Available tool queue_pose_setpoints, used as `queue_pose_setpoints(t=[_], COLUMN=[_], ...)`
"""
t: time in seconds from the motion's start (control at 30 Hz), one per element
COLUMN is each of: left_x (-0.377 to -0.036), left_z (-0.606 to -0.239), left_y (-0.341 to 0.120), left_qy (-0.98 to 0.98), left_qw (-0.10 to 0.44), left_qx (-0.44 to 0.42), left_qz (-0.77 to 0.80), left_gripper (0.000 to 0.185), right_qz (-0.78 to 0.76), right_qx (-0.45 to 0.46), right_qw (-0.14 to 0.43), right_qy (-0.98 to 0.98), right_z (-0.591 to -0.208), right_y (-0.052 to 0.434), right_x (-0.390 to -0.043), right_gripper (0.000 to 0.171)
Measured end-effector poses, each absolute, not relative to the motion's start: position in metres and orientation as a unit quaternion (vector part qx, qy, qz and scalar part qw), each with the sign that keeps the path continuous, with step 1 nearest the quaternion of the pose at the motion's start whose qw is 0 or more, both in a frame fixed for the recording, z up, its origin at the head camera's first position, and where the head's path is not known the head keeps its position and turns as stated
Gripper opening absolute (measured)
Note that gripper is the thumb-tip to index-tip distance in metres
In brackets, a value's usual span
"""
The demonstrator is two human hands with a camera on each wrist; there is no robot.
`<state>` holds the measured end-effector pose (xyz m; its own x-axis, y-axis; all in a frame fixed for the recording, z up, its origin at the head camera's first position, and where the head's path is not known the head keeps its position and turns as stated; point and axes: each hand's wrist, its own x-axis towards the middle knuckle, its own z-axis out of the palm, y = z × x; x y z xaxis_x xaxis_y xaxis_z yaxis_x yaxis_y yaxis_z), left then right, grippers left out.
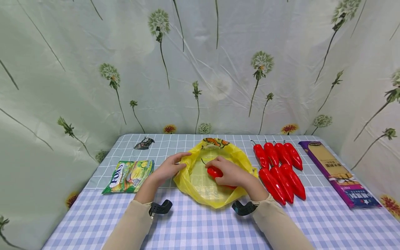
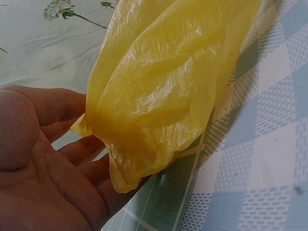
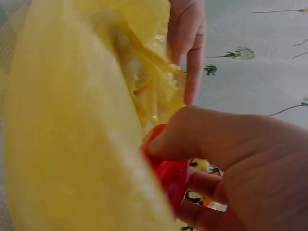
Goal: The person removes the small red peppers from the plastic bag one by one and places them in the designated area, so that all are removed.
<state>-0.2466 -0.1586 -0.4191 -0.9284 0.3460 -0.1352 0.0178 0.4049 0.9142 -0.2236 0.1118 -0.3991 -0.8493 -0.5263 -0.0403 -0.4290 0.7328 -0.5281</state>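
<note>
Right now your right hand (image 1: 229,172) sits inside the mouth of the yellow plastic bag (image 1: 200,180), with its fingers (image 3: 202,139) and thumb curled round a red pepper (image 1: 214,171); the right wrist view shows the glossy red skin pinched between them, just against the bag's inner wall. You can see only part of that pepper, so how far it lies in the bag is hard to tell. Your left hand (image 1: 168,169) is at the bag's left rim, and the left wrist view shows the fingers (image 2: 57,103) fairly straight and loosely spread, with a bunched fold of yellow film lying across them; whether the thumb presses the film you cannot tell. The bag lies near the middle of the checked tablecloth (image 1: 200,229), its mouth open upward and a printed patch at its far edge.

To the right of the bag, seven more red peppers (image 1: 281,166) lie in two rows, stems pointing far, close together and just beside the bag's right edge. Further right lies a long purple packet (image 1: 339,173), well apart from your hands. To the left of the bag a green Fox's sweets packet (image 1: 129,176) lies flat, near your left wrist. At the far left of the table lies a small dark wrapper (image 1: 143,142)
</note>
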Motion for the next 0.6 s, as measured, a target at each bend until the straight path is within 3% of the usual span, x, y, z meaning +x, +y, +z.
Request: queue_pose_setpoints(t=[0.4,0.6], left_x=[-0.247,-0.246], left_z=[-0.419,-0.419], left_y=[-0.159,-0.159], left_qy=[0.822,0.82], left_qw=[0.149,0.147], left_qx=[0.111,0.118], left_qz=[0.538,0.54], left_gripper=[0.046,0.045], right_qz=[-0.33,-0.339], right_qx=[-0.25,-0.287], right_qw=[0.048,-0.004], right_qy=[0.909,0.896], right_z=[-0.377,-0.367], right_y=[0.118,0.126], right_x=[-0.217,-0.215], right_gripper=[0.051,0.054])
